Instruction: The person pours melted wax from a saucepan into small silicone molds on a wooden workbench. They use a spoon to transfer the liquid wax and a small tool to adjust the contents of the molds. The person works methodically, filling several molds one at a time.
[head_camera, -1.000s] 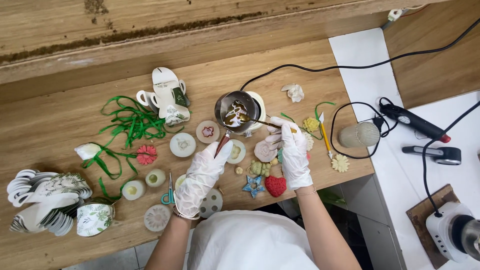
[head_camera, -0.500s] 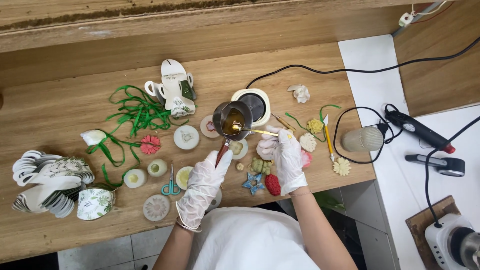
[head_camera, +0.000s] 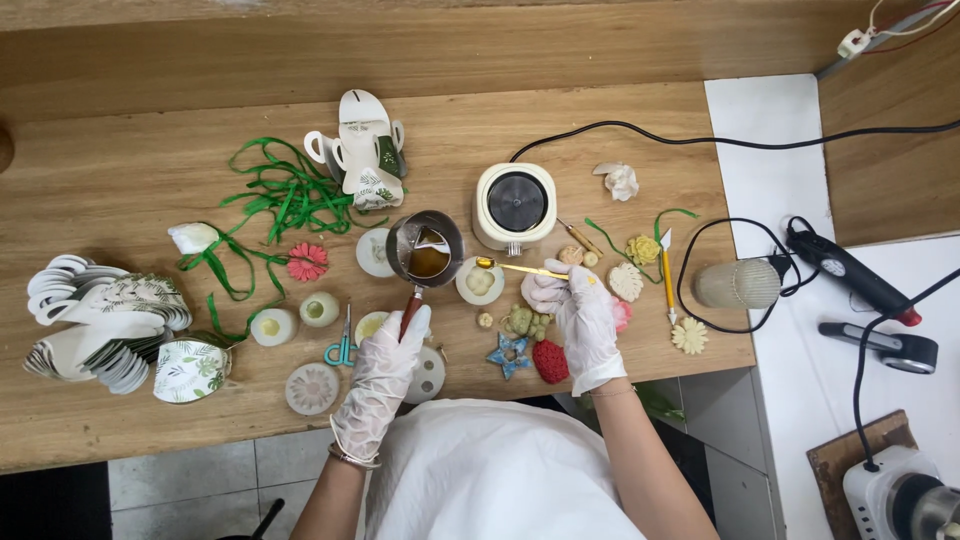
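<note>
A: While the gloved left hand (head_camera: 385, 370) is gripping the red handle, where is the small metal pot (head_camera: 425, 248) sitting?

B: Above the wooden table (head_camera: 120, 160), beside the cream round warmer (head_camera: 515, 205) (amber liquid inside). The right hand (head_camera: 580, 315) is pinching a slim gold spoon (head_camera: 520, 268).

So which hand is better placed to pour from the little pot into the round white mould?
Probably the left hand: it already holds the metal pot by its handle, right beside the round white mould. The right hand is busy with a yellow-handled tool over that mould.
</note>
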